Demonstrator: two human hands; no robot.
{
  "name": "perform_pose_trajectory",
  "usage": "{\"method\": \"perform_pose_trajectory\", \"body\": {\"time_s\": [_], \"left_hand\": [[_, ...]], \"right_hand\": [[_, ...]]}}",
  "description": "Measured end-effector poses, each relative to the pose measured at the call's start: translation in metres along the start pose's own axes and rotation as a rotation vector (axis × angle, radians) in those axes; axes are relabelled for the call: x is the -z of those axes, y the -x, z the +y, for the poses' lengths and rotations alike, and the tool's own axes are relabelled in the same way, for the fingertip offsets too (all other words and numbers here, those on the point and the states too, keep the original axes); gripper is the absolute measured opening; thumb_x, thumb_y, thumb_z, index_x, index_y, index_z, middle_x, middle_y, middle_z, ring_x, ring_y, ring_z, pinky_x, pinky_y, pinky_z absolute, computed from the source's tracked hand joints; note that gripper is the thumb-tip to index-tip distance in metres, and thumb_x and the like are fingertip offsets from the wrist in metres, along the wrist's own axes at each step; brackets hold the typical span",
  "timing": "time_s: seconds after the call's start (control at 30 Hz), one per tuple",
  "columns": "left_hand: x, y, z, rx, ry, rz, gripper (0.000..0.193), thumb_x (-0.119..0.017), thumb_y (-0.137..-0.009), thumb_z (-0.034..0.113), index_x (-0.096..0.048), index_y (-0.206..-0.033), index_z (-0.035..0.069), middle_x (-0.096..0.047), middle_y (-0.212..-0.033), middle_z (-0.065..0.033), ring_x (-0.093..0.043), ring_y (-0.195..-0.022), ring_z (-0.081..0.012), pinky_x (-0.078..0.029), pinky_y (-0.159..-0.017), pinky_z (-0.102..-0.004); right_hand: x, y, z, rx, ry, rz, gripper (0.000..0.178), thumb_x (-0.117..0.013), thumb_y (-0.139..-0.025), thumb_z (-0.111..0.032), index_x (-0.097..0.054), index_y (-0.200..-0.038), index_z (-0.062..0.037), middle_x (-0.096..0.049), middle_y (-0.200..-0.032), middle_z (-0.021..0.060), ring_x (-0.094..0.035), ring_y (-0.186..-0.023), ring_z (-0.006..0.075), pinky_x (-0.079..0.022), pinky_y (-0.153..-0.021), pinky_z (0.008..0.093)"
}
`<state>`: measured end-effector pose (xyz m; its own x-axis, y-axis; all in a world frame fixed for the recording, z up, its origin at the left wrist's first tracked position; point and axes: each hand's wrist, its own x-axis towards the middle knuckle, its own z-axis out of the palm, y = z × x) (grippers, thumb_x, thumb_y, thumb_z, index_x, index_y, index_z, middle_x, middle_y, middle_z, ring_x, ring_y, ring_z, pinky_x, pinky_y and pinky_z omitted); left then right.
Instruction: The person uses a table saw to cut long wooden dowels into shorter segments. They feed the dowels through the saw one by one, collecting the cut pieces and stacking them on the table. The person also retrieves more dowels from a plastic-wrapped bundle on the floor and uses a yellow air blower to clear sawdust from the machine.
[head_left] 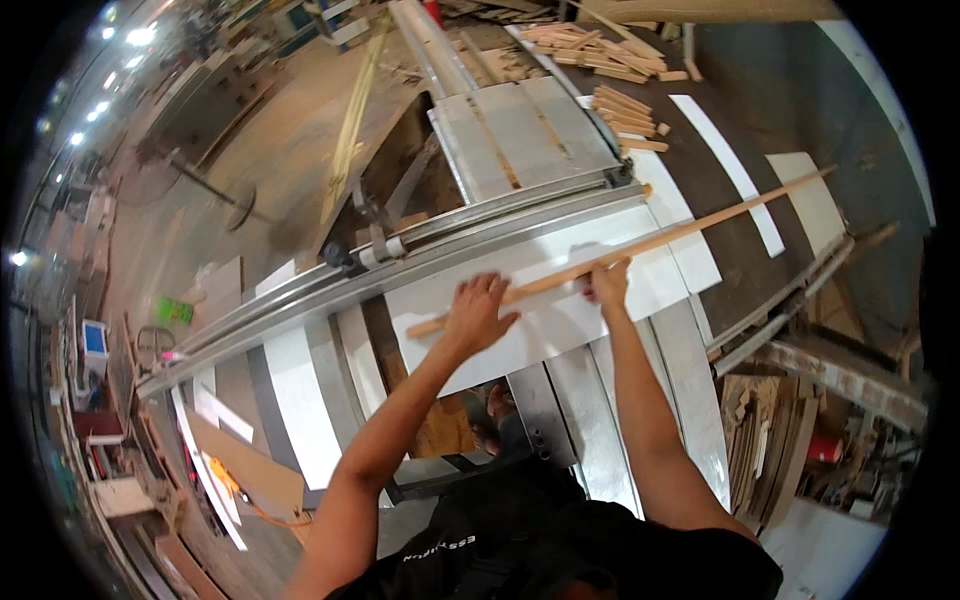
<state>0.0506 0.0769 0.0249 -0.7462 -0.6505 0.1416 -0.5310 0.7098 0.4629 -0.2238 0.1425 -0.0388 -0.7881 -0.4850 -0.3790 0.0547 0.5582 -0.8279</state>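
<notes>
A long, thin wooden strip [690, 228] runs slantwise over a white panel [560, 330] on the saw table, its near end at the left and its far end out to the right. My right hand [608, 287] is closed on the strip around its middle, thumb along the top edge. Toward the strip's left end, my left hand [478, 315] lies across it with fingers stretched out; whether the fingertips press on the wood or the panel is hard to tell. Just beyond both hands stretches a long metal fence [480, 235] with a clamp-like stop [383, 248].
Short wood pieces [620, 112] are piled on the dark board at the far right, beside a white strip [730, 165]. White and grey boards [300, 385] lie at the left. Cut offcuts [765, 440] stand at the lower right. An orange tool [222, 475] sits lower left.
</notes>
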Motion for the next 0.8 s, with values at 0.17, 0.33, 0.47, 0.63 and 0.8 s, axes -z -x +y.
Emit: {"method": "perform_pose_trajectory", "body": {"time_s": [0.17,0.33,0.47,0.63,0.8], "left_hand": [[0.090,-0.041,-0.055,0.221,-0.197,0.655,0.065,-0.079,-0.081,0.019,-0.051,-0.136,0.001,-0.043,-0.146,-0.0288,-0.042,-0.136,-0.0458,-0.034,-0.112,-0.0531],[0.139,-0.068,-0.142,0.612,0.387,0.806,0.072,-0.080,-0.083,0.021,-0.042,-0.140,-0.004,-0.048,-0.138,-0.0280,-0.051,-0.125,-0.0348,-0.041,-0.106,-0.0448],[0.119,-0.048,-0.110,0.523,0.671,0.724,0.069,-0.079,-0.087,0.023,-0.041,-0.139,-0.002,-0.058,-0.120,-0.0149,-0.055,-0.110,-0.0216,-0.045,-0.099,-0.0369],[0.058,0.043,-0.042,0.583,0.758,0.842,0.034,-0.067,-0.096,0.009,-0.049,-0.123,-0.001,-0.062,-0.105,-0.0085,-0.059,-0.099,-0.0170,-0.047,-0.093,-0.0306],[-0.010,0.089,-0.051,0.704,0.828,0.768,0.045,-0.068,-0.094,0.005,-0.044,-0.132,-0.002,-0.058,-0.127,-0.0164,-0.056,-0.120,-0.0248,-0.043,-0.106,-0.0365]], "right_hand": [[0.001,-0.083,-0.011,0.090,-0.074,0.138,0.065,-0.062,-0.095,-0.018,-0.025,-0.146,-0.0017,-0.066,-0.074,0.0143,-0.062,-0.046,0.0218,-0.051,-0.035,0.0353],[-0.024,-0.097,-0.035,0.090,-0.197,0.163,0.042,-0.063,-0.096,-0.016,-0.037,-0.125,-0.0019,-0.066,-0.074,0.0147,-0.064,-0.048,0.0215,-0.051,-0.036,0.0343],[-0.020,-0.078,-0.044,0.073,-0.186,0.140,0.062,-0.064,-0.095,-0.017,-0.032,-0.146,-0.0013,-0.067,-0.073,0.0142,-0.064,-0.049,0.0208,-0.054,-0.039,0.0324],[-0.007,-0.084,-0.039,0.047,-0.224,0.150,0.078,-0.064,-0.096,-0.018,-0.018,-0.159,-0.0038,-0.069,-0.075,0.0143,-0.065,-0.050,0.0206,-0.054,-0.040,0.0326],[-0.016,-0.088,-0.039,0.068,-0.205,0.135,0.081,-0.063,-0.096,-0.017,-0.014,-0.159,-0.0036,-0.069,-0.074,0.0150,-0.065,-0.048,0.0217,-0.055,-0.040,0.0328]]}}
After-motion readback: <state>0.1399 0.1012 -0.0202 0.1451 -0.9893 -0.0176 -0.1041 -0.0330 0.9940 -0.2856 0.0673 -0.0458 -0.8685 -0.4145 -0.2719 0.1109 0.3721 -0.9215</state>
